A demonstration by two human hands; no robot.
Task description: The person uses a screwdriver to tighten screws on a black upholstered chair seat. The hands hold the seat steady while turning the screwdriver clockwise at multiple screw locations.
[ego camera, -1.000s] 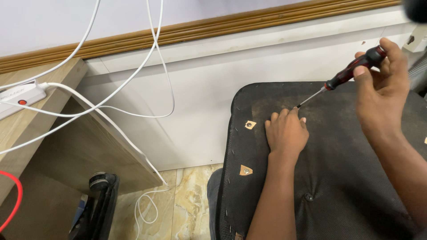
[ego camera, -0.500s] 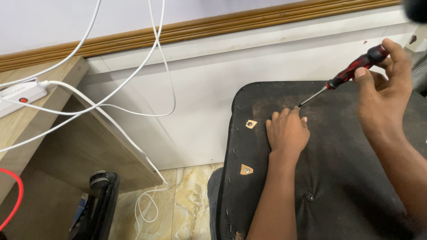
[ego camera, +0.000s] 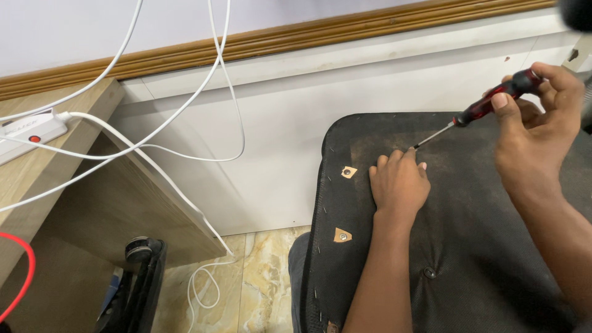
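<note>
My right hand [ego camera: 539,120] grips a red and black screwdriver [ego camera: 487,106] by its handle, the thin shaft slanting down to the left. Its tip touches the black fabric underside of an upturned chair seat [ego camera: 468,246], right at the fingertips of my left hand [ego camera: 399,182]. That left hand lies flat on the fabric, fingers together, holding nothing. Two small holes in the fabric show bare wood with a screw: one [ego camera: 349,171] just left of my left hand, one [ego camera: 342,235] lower down.
A white wall panel with a wooden trim strip [ego camera: 308,34] runs behind the seat. At the left stands a wooden desk [ego camera: 74,185] with a white power strip [ego camera: 31,132] and white cables [ego camera: 185,111]. A black chair base [ego camera: 135,277] rests on the marble floor [ego camera: 265,271].
My right hand has shifted slightly, tilting the screwdriver handle a little higher and to the right. The tip stays at the same spot and my left hand has not moved.
</note>
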